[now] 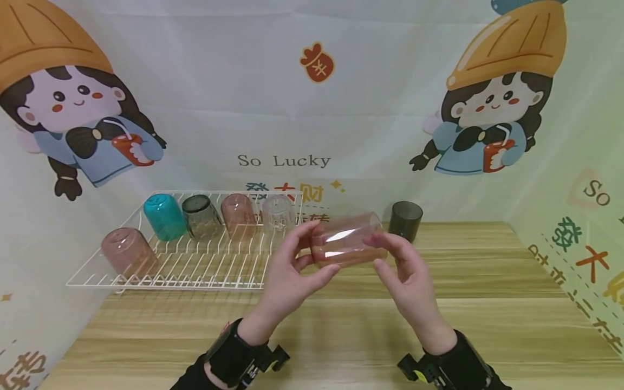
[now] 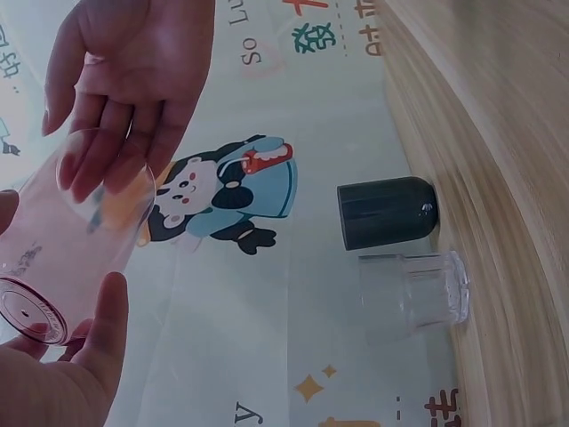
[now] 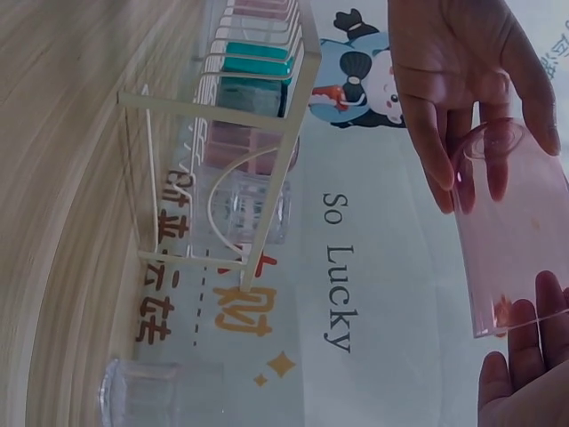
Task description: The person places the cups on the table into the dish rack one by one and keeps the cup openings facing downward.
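Note:
Held on its side in mid-air above the table is a clear pink tumbler (image 1: 343, 241). My left hand (image 1: 292, 271) grips its base end, with the thumb in front and the fingers behind. At the mouth end, my right hand (image 1: 409, 276) holds the rim between thumb and fingers. The embossed round base of this pink tumbler (image 2: 36, 311) shows in the left wrist view. Through the see-through wall of the pink tumbler (image 3: 507, 222), fingertips are visible in the right wrist view.
A white wire rack (image 1: 195, 284) at the left carries upside-down tumblers: a teal one (image 1: 164, 216), a grey one (image 1: 201, 216), pink ones (image 1: 129, 252) and a clear one (image 1: 279, 213). A dark tumbler (image 1: 405, 219) and a clear tumbler (image 2: 413, 289) stand on the table by the printed backdrop.

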Demonstrator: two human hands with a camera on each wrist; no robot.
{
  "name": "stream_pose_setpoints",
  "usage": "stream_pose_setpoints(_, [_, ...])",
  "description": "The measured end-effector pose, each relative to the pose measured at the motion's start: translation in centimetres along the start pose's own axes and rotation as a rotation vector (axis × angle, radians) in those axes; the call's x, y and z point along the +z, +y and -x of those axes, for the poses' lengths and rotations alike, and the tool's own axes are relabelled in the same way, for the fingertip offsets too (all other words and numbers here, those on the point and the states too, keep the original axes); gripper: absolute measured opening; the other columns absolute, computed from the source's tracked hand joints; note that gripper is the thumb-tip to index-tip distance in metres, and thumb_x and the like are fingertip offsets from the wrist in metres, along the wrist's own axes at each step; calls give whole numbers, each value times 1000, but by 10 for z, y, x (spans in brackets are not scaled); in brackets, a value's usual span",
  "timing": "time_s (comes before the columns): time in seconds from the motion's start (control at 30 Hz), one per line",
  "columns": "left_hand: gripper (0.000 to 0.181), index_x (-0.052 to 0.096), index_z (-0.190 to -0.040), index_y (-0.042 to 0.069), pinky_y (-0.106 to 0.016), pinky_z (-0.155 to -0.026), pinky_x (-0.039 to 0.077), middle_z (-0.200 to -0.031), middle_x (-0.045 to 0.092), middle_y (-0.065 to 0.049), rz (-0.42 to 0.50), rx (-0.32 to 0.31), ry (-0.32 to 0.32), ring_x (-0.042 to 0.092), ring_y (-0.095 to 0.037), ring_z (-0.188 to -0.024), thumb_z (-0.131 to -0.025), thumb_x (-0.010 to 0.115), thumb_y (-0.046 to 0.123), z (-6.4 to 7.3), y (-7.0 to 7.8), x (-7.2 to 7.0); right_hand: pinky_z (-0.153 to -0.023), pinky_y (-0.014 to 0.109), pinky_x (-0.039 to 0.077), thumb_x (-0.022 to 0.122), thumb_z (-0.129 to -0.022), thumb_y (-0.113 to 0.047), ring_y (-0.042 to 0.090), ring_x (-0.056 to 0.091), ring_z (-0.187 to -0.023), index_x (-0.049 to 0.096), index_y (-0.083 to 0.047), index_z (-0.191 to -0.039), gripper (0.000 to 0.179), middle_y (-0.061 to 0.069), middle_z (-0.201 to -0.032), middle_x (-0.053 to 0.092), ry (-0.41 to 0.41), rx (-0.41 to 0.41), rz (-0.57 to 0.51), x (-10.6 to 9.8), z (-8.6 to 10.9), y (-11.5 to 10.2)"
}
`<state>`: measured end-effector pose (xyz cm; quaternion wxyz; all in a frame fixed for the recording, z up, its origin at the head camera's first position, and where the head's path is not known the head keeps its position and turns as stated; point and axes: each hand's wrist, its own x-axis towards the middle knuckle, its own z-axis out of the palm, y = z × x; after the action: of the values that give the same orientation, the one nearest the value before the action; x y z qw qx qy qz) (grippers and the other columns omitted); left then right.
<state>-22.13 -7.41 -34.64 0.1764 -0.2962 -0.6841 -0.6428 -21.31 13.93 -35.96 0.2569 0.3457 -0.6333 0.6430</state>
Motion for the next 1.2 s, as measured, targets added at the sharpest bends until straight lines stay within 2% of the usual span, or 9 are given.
stream_pose_setpoints(0.17, [75, 51, -138, 3, -34, -84, 57, -122, 57, -14, -8, 4, 6, 57, -26, -105, -72, 82, -9, 1, 0, -2, -108, 30, 36, 54, -86, 19, 19, 52, -123, 48, 13, -132, 47, 3, -128, 62, -7, 33, 16, -3, 1, 0])
stream_pose_setpoints(0.6, [73, 52, -137, 3, -33, -83, 57, -121, 58, -15, -47, 14, 28, 58, -25, -104, -72, 82, -7, 3, 1, -12, -111, 29, 32, 57, -85, 18, 20, 47, -130, 44, 9, -141, 58, 9, -139, 56, -30, 33, 40, -8, 2, -1])
stream_pose_setpoints(0.87, [73, 51, -137, 1, -33, -82, 58, -119, 59, -15, -78, 16, 35, 59, -26, -102, -72, 83, -9, 5, -1, -21, -111, 26, 32, 58, -85, 18, 20, 46, -131, 45, 5, -143, 60, 11, -142, 54, -25, 71, 97, -11, 4, 0])
stream_pose_setpoints(1.2, [73, 51, -136, 1, -32, -83, 58, -119, 58, -17, -98, 7, 41, 59, -23, -101, -71, 81, -10, 5, 0, -31, -111, 24, 31, 58, -85, 20, 18, 46, -132, 43, 8, -143, 61, 12, -143, 53, -33, 76, 122, -18, 7, 4])
